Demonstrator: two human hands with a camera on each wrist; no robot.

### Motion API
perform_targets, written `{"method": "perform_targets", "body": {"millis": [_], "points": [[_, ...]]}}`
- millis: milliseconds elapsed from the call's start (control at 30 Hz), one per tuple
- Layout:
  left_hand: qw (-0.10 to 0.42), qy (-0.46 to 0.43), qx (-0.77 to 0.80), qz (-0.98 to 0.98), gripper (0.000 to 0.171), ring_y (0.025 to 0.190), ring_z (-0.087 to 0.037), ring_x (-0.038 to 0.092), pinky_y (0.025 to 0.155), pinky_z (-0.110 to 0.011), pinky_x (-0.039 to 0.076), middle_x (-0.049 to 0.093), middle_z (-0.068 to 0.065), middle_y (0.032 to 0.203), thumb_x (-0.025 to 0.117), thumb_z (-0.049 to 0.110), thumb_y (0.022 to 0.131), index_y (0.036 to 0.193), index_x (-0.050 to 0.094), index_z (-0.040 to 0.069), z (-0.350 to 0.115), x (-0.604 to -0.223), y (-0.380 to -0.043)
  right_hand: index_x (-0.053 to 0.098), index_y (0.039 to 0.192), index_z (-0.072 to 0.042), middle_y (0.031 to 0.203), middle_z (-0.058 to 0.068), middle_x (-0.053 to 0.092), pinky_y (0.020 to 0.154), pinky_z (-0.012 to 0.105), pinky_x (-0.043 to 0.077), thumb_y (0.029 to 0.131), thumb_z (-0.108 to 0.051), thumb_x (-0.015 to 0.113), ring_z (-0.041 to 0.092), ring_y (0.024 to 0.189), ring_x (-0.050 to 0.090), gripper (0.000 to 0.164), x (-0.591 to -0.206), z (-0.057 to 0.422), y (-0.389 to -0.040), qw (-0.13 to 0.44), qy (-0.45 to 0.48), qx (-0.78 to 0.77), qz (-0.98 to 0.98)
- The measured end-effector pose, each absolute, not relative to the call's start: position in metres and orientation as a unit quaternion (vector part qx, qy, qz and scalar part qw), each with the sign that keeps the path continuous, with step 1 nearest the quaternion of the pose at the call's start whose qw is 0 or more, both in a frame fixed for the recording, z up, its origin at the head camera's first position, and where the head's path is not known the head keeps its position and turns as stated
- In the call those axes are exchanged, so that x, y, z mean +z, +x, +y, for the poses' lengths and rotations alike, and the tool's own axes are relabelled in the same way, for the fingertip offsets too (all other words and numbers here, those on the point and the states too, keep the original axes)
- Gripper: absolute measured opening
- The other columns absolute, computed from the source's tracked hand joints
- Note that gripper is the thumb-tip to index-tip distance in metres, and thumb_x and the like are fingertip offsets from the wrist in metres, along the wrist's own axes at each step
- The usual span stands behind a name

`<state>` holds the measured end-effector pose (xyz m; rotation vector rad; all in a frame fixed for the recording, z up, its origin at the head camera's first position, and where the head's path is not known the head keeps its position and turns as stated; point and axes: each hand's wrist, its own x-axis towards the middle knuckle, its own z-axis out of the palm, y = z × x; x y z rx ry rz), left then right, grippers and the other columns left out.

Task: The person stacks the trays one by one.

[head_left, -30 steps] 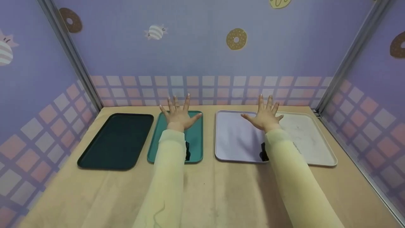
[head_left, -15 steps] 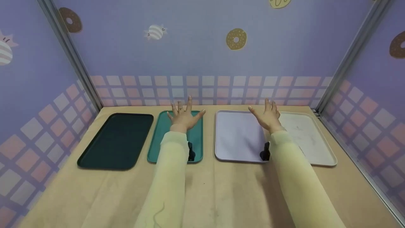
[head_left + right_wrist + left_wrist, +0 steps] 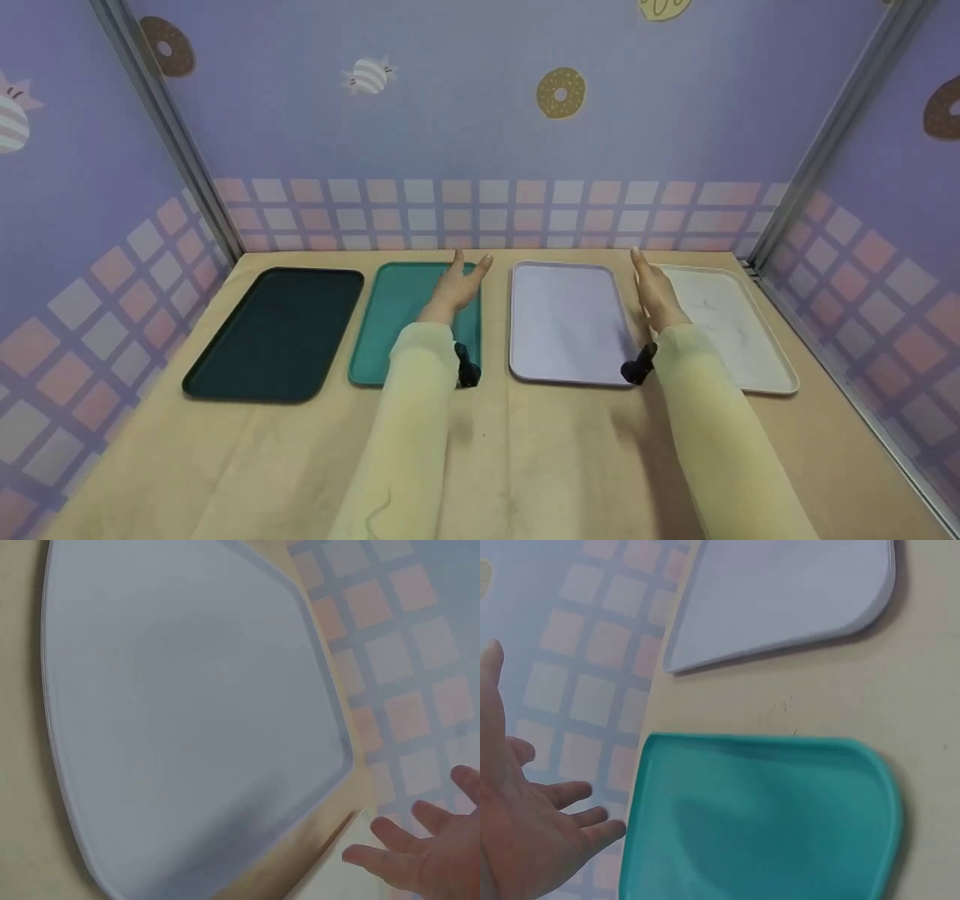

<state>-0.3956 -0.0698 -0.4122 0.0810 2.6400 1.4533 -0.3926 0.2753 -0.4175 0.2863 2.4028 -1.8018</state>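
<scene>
Above the teal tray hovers my left hand, its palm turned inward and its fingers extended, holding nothing. My right hand is raised between the lavender tray and the off-white tray, palm also facing inward, with nothing in it. In the left wrist view the left hand's fingers spread apart beside the teal tray. The right wrist view catches the right hand's fingers slightly bent, near the lavender tray's far corner.
A dark green tray lies at the left on the wooden table. Purple patterned walls with pink and white checks enclose the back and sides. Metal posts stand in both rear corners. A black wrist camera sits at the left wrist.
Both hands have turned from palms down with widely spread fingers to palms facing each other. They have come slightly lower in the view and shifted right. The trays have not moved.
</scene>
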Motion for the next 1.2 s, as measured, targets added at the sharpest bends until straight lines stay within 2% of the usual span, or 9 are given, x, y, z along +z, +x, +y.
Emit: {"method": "perform_targets", "body": {"millis": [133,300,400,533,667,833,1000,1133,1200], "points": [[0.088,0.014,0.536,0.839,0.087,0.158,-0.042,0.019,0.126,-0.060,0.026,0.013,-0.019,0.173,0.034,0.067,0.105,0.167,0.005,0.013,-0.062,-0.419,-0.397,0.002,0.167,-0.014,0.173,0.018,0.002,0.127,0.063,0.020,0.102,-0.073,0.021,0.045,0.158,0.015,0.090,-0.424,0.281,-0.390,0.110,0.142,-0.636,0.750],[0.127,-0.024,0.619,0.774,0.081,0.148,-0.047,0.038,0.113,-0.057,0.047,0.029,-0.026,0.166,0.037,0.062,0.106,0.165,0.019,0.011,-0.053,-0.427,-0.397,0.006,0.167,-0.013,0.173,0.019,0.006,0.128,0.057,0.024,0.102,-0.073,0.020,0.039,0.157,0.020,0.089,-0.430,0.286,-0.384,0.140,0.179,-0.658,0.718],[0.156,-0.043,0.645,0.747,0.080,0.143,-0.048,0.046,0.109,-0.054,0.051,0.038,-0.028,0.160,0.038,0.062,0.106,0.165,0.021,0.011,-0.047,-0.432,-0.394,0.006,0.167,-0.011,0.172,0.021,0.008,0.128,0.058,0.023,0.102,-0.072,0.018,0.038,0.158,0.019,0.089,-0.434,0.287,-0.382,0.157,0.181,-0.657,0.715],[0.189,-0.057,0.644,0.740,0.083,0.125,-0.039,0.057,0.107,-0.052,0.053,0.043,-0.028,0.157,0.038,0.063,0.105,0.164,0.021,0.006,-0.041,-0.439,-0.391,0.005,0.166,-0.009,0.170,0.024,0.012,0.127,0.056,0.026,0.103,-0.069,0.019,0.037,0.158,0.020,0.089,-0.439,0.288,-0.381,0.173,0.190,-0.660,0.706],[0.205,-0.072,0.649,0.729,0.081,0.117,-0.033,0.058,0.103,-0.052,0.056,0.046,-0.027,0.155,0.040,0.061,0.106,0.162,0.025,0.004,-0.036,-0.445,-0.386,0.005,0.166,-0.006,0.170,0.025,0.014,0.127,0.055,0.027,0.105,-0.066,0.020,0.038,0.158,0.021,0.087,-0.443,0.288,-0.380,0.184,0.200,-0.655,0.705],[0.219,-0.082,0.652,0.721,0.072,0.135,-0.036,0.054,0.105,-0.050,0.055,0.049,-0.025,0.152,0.044,0.053,0.108,0.163,0.028,0.008,-0.030,-0.449,-0.383,0.011,0.165,-0.003,0.168,0.024,0.021,0.125,0.051,0.033,0.106,-0.060,0.025,0.034,0.153,0.031,0.083,-0.444,0.286,-0.379,0.189,0.209,-0.641,0.714],[0.232,-0.078,0.654,0.716,0.069,0.140,-0.036,0.052,0.106,-0.050,0.055,0.051,-0.023,0.152,0.050,0.045,0.108,0.161,0.031,0.004,-0.025,-0.454,-0.382,0.013,0.164,-0.003,0.161,0.021,0.033,0.113,0.040,0.040,0.108,-0.055,0.027,0.024,0.130,0.044,0.078,-0.444,0.284,-0.379,0.191,0.214,-0.634,0.718],[0.232,-0.079,0.649,0.720,0.062,0.141,-0.035,0.051,0.103,-0.051,0.056,0.051,-0.022,0.152,0.053,0.035,0.108,0.158,0.036,0.001,-0.023,-0.457,-0.382,0.018,0.163,-0.004,0.130,0.012,0.046,0.091,0.031,0.042,0.109,-0.048,0.030,0.017,0.099,0.045,0.071,-0.445,0.285,-0.380,0.197,0.220,-0.625,0.723],[0.224,-0.078,0.631,0.738,0.055,0.138,-0.036,0.053,0.100,-0.049,0.058,0.052,-0.022,0.150,0.053,0.026,0.108,0.154,0.041,0.000,-0.023,-0.457,-0.381,0.035,0.151,-0.002,0.111,0.006,0.047,0.081,0.028,0.042,0.109,-0.040,0.036,0.015,0.086,0.044,0.057,-0.443,0.285,-0.381,0.201,0.219,-0.620,0.727]]}}
